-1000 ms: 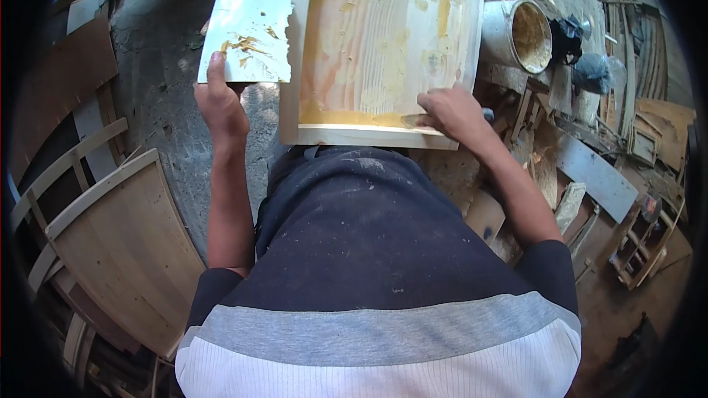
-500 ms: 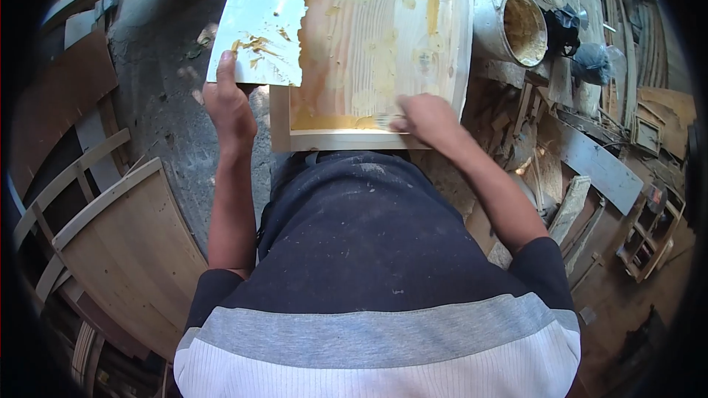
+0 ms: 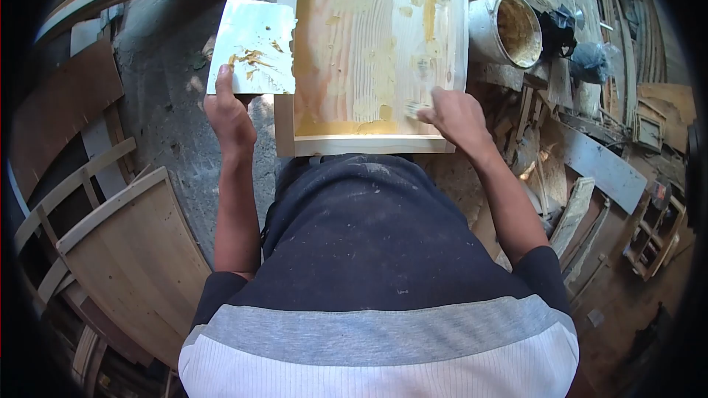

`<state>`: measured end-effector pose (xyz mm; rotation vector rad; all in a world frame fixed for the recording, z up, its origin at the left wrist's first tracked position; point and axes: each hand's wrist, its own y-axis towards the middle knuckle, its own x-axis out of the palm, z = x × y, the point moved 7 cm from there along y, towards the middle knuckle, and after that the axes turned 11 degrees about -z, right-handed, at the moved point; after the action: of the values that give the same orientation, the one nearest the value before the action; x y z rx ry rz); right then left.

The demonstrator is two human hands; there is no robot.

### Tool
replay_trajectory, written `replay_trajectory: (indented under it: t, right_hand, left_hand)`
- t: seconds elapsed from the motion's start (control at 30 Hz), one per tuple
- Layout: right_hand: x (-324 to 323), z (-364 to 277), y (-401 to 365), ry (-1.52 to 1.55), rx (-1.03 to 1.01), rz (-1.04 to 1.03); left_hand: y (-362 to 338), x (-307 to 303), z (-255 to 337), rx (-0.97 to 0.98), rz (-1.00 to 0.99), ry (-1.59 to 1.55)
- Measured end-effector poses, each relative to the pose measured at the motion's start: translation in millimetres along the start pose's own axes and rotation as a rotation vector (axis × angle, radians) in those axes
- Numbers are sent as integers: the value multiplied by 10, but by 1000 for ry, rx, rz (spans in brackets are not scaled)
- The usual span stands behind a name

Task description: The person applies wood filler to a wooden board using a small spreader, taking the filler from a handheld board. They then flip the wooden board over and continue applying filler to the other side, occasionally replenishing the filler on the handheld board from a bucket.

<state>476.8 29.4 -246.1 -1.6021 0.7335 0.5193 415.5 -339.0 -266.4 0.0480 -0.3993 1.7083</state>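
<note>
My left hand (image 3: 230, 119) is closed on the lower edge of a white board (image 3: 254, 37), thumb on top; brown-yellow putty is smeared across its face. The board overlaps the left rim of a shallow wooden panel with raised edges (image 3: 346, 44), whose surface carries patches of yellowish filler. Over the panel's near right corner, my right hand (image 3: 459, 118) is closed on a putty knife (image 3: 414, 108). Its small greyish blade points left against the wood, and most of the tool is hidden by the fingers.
A white bucket (image 3: 493, 29), coated inside with putty, lies tilted right of the panel. Beside it are a black bag (image 3: 558, 32) and a bluish plastic bag (image 3: 592, 63). A curved wooden panel (image 3: 140, 239) leans at left; scrap boards (image 3: 594, 158) litter the right.
My right hand with the putty knife has moved right along the panel's near end, toward its right corner. The white board has shifted slightly left and down in view.
</note>
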Motion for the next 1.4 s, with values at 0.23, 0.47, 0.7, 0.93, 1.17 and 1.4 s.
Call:
replay_trajectory:
  t: [0.23,0.47,0.7,0.93,1.17,1.4]
  right_hand:
    - [45,-50,48,-83,45,8]
    - [109,-52,4,7,147,54]
    - [-190,240,-411,308,-161,227]
    - [535,-203,-66,128,257,231]
    - [37,-338,-266,70,165,-128]
    - [264,-188,-62,173,211,-160]
  left_hand:
    - [21,94,102,4,-45,-43]
    - [-22,149,182,-5,-103,-51]
    - [27,81,86,3,-51,-63]
    - [98,-18,-3,-63,-73,-38]
    - [171,129,173,-10,-199,-75]
    - [213,81,146,-56,-255,-34]
